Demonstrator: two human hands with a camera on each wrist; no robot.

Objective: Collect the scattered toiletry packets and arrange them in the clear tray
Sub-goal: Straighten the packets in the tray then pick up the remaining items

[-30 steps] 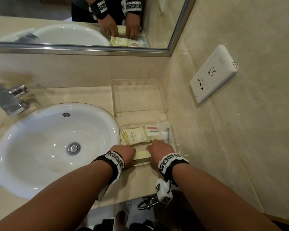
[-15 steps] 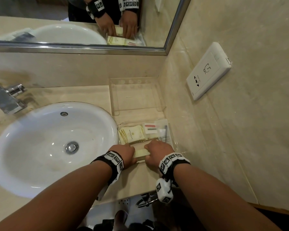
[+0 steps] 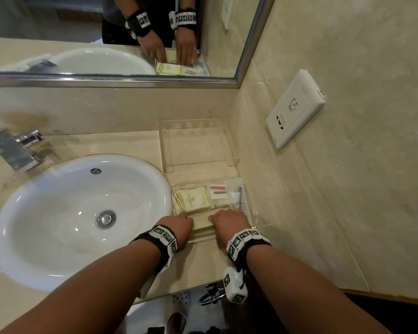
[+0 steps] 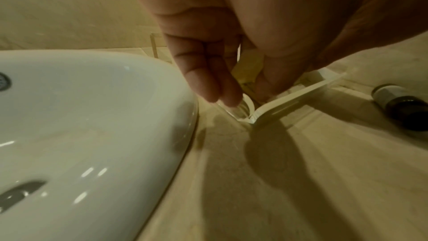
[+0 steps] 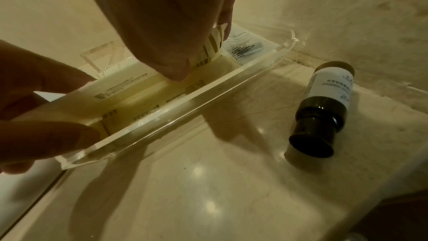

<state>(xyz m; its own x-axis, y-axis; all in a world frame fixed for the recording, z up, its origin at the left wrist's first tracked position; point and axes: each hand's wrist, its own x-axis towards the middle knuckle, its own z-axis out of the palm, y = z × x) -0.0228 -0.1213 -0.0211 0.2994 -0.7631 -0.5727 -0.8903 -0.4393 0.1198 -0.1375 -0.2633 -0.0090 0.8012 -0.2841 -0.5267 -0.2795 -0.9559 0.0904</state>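
Observation:
The clear tray (image 3: 250,210) sits on the counter to the right of the sink; its front rim (image 5: 185,109) shows close up. Inside lie cream packets (image 3: 191,200), a white packet with a red stripe (image 3: 217,191) and a clear packet (image 3: 238,196) with a dark item. A long cream packet (image 3: 202,224) lies along the tray's near side. My left hand (image 3: 181,224) touches its left end and the tray's near left corner (image 4: 245,116) with straight fingers. My right hand (image 3: 227,219) presses on the right end, thumb down beside striped packets (image 5: 213,43).
A dark bottle (image 5: 324,109) with a white label lies on the counter right of the tray. A second clear tray (image 3: 196,145) stands behind, against the wall. The white sink (image 3: 77,213) and faucet (image 3: 15,148) are left. A socket plate (image 3: 295,109) is on the right wall.
Both hands stay at the tray's near side. The left hand has slid slightly left, so more of the long cream packet shows between the hands.

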